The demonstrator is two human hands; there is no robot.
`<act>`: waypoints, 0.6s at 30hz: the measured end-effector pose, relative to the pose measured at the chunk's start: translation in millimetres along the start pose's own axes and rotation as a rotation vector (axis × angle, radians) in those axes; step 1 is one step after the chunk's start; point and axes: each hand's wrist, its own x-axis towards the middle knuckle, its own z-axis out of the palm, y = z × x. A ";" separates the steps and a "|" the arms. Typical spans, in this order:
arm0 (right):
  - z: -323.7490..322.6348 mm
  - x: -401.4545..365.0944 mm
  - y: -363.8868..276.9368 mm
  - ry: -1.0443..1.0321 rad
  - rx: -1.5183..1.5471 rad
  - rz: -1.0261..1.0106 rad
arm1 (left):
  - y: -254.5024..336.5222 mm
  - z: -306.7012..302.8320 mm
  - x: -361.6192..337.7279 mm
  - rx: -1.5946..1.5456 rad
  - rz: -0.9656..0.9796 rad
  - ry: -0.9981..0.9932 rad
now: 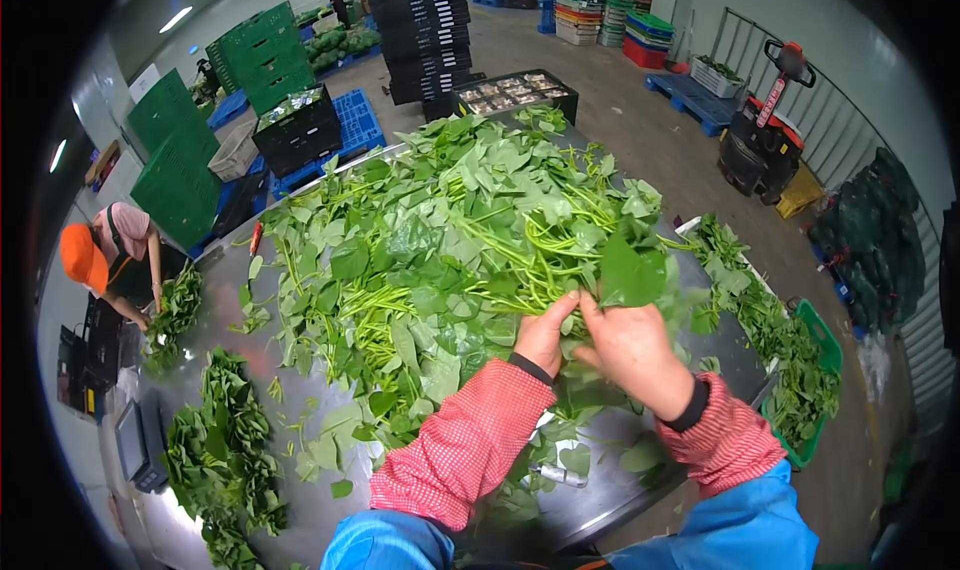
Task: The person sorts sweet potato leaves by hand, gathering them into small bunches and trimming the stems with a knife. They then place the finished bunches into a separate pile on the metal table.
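A big heap of leafy greens [430,220], with heart-shaped leaves and long pale stems, covers the middle of the metal table [300,420]. At its near edge, my left hand [545,338] is closed around some of the stems, its thumb and forefinger pinched together. Close against it, my right hand [637,355] is closed too, pinching at the stems beside a large dark green leaf [632,273]. The fingers partly hide what they grip. Below my hands lie loose leaves on the metal.
Sorted greens [225,450] lie at the table's left, near a scale [140,445]. A co-worker in an orange cap [83,257] handles another bunch [175,310]. At right, a green crate [815,340] holds greens. Behind stand stacked black crates [420,40] and a pallet truck [765,140].
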 end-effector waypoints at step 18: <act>-26.2 256.0 9.9 0.464 1.221 0.080 | -16.8 -4.2 4.1 0.033 -0.032 -0.028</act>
